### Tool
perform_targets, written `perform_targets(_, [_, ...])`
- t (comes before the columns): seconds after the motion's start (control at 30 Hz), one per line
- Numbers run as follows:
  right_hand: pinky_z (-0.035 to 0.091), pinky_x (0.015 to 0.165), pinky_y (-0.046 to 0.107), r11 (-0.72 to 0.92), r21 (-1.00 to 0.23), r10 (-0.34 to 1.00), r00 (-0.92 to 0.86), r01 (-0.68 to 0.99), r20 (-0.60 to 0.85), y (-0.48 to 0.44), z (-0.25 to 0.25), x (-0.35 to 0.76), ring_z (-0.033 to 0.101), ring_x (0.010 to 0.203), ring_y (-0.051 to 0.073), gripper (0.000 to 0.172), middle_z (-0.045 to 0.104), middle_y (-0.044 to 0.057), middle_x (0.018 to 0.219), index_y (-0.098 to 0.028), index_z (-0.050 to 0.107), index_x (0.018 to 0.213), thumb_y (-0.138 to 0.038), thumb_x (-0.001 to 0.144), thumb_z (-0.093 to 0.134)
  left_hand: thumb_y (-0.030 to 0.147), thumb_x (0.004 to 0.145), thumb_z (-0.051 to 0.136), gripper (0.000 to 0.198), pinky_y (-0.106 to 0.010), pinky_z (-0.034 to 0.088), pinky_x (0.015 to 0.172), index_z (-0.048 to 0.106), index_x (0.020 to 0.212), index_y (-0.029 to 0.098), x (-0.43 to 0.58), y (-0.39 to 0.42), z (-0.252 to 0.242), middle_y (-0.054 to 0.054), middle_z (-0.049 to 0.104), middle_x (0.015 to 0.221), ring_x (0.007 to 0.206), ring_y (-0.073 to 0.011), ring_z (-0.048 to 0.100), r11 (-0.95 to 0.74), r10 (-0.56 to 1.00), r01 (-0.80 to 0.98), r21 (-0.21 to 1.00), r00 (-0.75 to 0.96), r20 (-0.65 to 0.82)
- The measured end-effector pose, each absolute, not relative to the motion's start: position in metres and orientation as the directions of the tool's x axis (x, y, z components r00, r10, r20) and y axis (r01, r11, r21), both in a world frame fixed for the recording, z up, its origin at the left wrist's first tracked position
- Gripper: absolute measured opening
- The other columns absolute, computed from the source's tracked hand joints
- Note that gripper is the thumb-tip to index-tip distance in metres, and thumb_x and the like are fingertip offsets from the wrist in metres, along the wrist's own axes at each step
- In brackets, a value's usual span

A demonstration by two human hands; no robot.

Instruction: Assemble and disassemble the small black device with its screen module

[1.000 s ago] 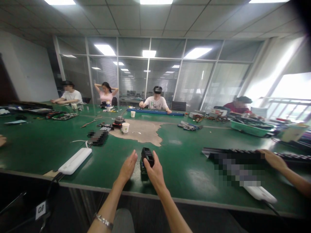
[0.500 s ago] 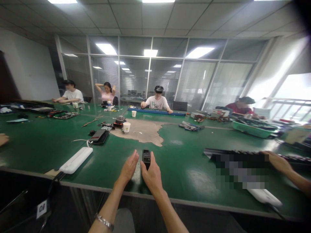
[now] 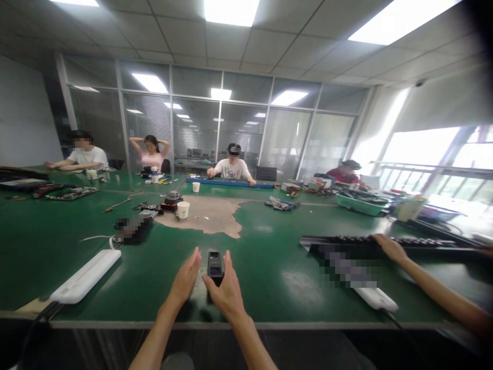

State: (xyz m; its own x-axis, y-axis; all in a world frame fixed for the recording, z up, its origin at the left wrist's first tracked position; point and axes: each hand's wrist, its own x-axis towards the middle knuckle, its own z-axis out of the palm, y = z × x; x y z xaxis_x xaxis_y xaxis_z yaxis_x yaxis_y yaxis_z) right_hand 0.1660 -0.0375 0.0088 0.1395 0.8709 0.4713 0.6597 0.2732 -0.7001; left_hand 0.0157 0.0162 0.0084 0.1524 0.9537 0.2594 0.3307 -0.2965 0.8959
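The right hand (image 3: 227, 293) grips 1 black device (image 3: 214, 262) — left hand (image 3: 185, 278) straight-fingered beside it — 2 paper cups (image 3: 184, 210) (image 3: 196, 187) beyond.

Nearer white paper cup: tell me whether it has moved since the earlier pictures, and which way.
No; the nearer white paper cup stands at the same spot on the tan patch, toward its left; only the camera's view has shifted.
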Motion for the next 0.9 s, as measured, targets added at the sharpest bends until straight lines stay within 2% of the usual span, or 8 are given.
perform_targets(0.23, [0.037, 0.104, 0.042, 0.319, -0.658, 0.855, 0.093, 0.682, 0.511, -0.036, -0.003, 0.176, 0.044, 0.127, 0.028, 0.089, 0.045, 0.016, 0.139, -0.010, 0.019, 0.146, -0.042, 0.076, 0.064, 0.064, 0.090, 0.026, 0.074, -0.041, 0.016, 0.117, 0.030, 0.144, 0.014, 0.018, 0.018, 0.005, -0.011, 0.041, 0.145, 0.138, -0.0223, 0.030, -0.277, 0.959, 0.344, 0.897, 0.166, 0.232])
perform_targets(0.4, [0.038, 0.104, 0.045, 0.339, -0.593, 0.821, 0.077, 0.730, 0.565, -0.037, -0.011, 0.177, 0.047, 0.125, 0.028, 0.073, 0.048, 0.012, 0.138, -0.019, 0.029, 0.144, -0.035, 0.080, 0.061, 0.065, 0.089, 0.024, 0.074, -0.042, 0.016, 0.117, 0.031, 0.144, 0.015, 0.018, 0.022, 0.002, -0.009, 0.045, 0.143, 0.137, -0.0223, 0.033, -0.269, 0.958, 0.367, 0.890, 0.198, 0.208])
perform_targets(0.57, [0.041, 0.101, 0.047, 0.367, -0.568, 0.775, 0.096, 0.737, 0.625, -0.036, -0.017, 0.178, 0.048, 0.124, 0.030, 0.074, 0.049, 0.012, 0.137, -0.021, 0.031, 0.144, -0.034, 0.079, 0.063, 0.065, 0.089, 0.023, 0.075, -0.042, 0.015, 0.117, 0.027, 0.145, 0.016, 0.019, 0.023, -0.001, -0.008, 0.046, 0.142, 0.137, -0.0220, 0.033, -0.253, 0.961, 0.368, 0.894, 0.201, 0.190])
perform_targets(0.73, [0.044, 0.098, 0.047, 0.363, -0.638, 0.785, 0.146, 0.679, 0.602, -0.036, -0.013, 0.178, 0.053, 0.119, 0.030, 0.075, 0.052, 0.012, 0.134, -0.020, 0.034, 0.142, -0.032, 0.075, 0.065, 0.067, 0.087, 0.024, 0.077, -0.040, 0.016, 0.117, 0.031, 0.144, 0.016, 0.019, 0.028, -0.006, -0.006, 0.045, 0.143, 0.137, -0.0220, 0.032, -0.240, 0.967, 0.384, 0.891, 0.177, 0.184])
perform_targets(0.9, [0.039, 0.103, 0.041, 0.328, -0.785, 0.854, 0.190, 0.526, 0.484, -0.038, 0.021, 0.179, 0.047, 0.126, 0.026, 0.068, 0.050, 0.013, 0.135, -0.013, 0.038, 0.140, -0.033, 0.079, 0.060, 0.068, 0.086, 0.028, 0.077, -0.041, 0.020, 0.116, 0.033, 0.143, 0.016, 0.018, 0.030, -0.008, -0.007, 0.050, 0.139, 0.134, -0.0227, 0.037, -0.267, 0.961, 0.371, 0.889, 0.169, 0.218])
